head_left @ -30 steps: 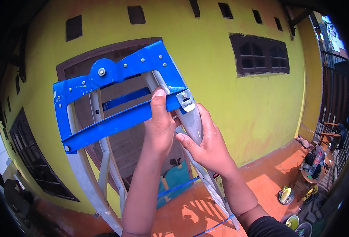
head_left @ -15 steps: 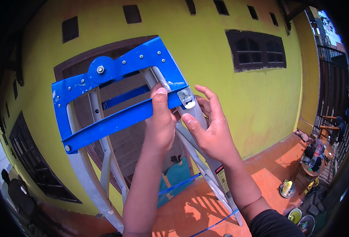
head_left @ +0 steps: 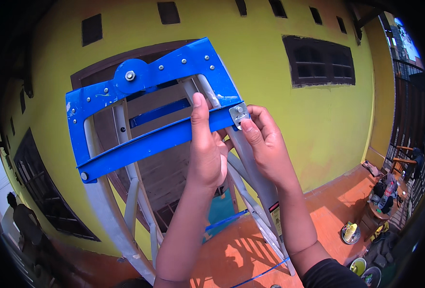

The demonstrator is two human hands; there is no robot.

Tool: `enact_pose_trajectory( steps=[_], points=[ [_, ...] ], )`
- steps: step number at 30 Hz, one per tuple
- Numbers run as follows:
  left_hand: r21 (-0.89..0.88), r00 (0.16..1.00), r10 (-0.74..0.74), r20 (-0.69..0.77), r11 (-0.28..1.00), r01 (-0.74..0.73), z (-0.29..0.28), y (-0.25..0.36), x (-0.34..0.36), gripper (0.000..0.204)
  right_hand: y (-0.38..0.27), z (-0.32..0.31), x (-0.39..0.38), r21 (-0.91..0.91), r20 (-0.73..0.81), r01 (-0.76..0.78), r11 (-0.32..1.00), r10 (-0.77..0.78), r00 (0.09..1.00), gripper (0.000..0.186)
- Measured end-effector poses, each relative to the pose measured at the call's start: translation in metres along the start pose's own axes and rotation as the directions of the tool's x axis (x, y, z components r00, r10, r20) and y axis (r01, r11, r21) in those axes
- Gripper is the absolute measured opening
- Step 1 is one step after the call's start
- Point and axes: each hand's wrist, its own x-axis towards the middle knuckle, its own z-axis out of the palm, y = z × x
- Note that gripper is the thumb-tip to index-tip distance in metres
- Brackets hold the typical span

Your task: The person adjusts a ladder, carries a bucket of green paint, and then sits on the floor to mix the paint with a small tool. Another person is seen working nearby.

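An aluminum ladder (head_left: 114,211) with a riveted blue top (head_left: 195,55) stands before me. My left hand (head_left: 205,153) grips its blue crossbar (head_left: 145,143), thumb upright over the front, fingers mostly hidden behind. My right hand (head_left: 267,149) is closed at the crossbar's right end, thumb pressed on the small silver latch (head_left: 239,109), fingertips curled round its far side beside the side rail.
A yellow wall (head_left: 318,139) with windows is behind the ladder. At the right, a round wooden table (head_left: 380,211) holds bottles and dark items, with bowls (head_left: 359,266) on the orange floor (head_left: 325,225). A person (head_left: 25,221) stands in shadow at the left.
My right hand has moved up and closed onto the latch; a moment ago its fingers were lifted. My left thumb has risen higher. The view has shifted slightly.
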Motion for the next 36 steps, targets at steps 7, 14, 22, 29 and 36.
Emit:
enact_pose_trajectory(
  steps=[7, 14, 22, 29, 36],
  points=[
    [0.155, 0.999, -0.016, -0.045, 0.988, 0.023, 0.0, 0.005, 0.004, 0.042, -0.008, 0.01, -0.005, 0.026, -0.034, 0.03, 0.999, -0.029, 0.999, 0.038],
    [0.643, 0.985, 0.104, 0.137, 0.747, -0.168, -0.028, -0.01, -0.085, 0.043, 0.017, -0.021, -0.033, -0.237, 0.108, -0.023, 0.971, 0.05, 0.993, 0.056],
    [0.987, 0.685, 0.719, -0.113, 0.159, -0.004, -0.139, 0.063, -0.295, 0.062, 0.125, -0.137, -0.127, -0.217, 0.233, -0.465, 0.859, 0.508, 0.829, 0.075],
    [0.873, 0.758, 0.435, -0.487, 0.257, 0.414, -0.222, 0.026, -0.324, 0.074, 0.155, -0.102, -0.161, 0.341, 0.467, -0.684, 0.645, 0.515, 0.719, 0.087],
    [0.891, 0.682, 0.575, -0.452, 0.259, 0.372, -0.228, 0.008, -0.316, 0.059, 0.151, -0.105, -0.157, 0.457, 0.493, -0.545, 0.703, 0.31, 0.813, 0.094]
  ],
)
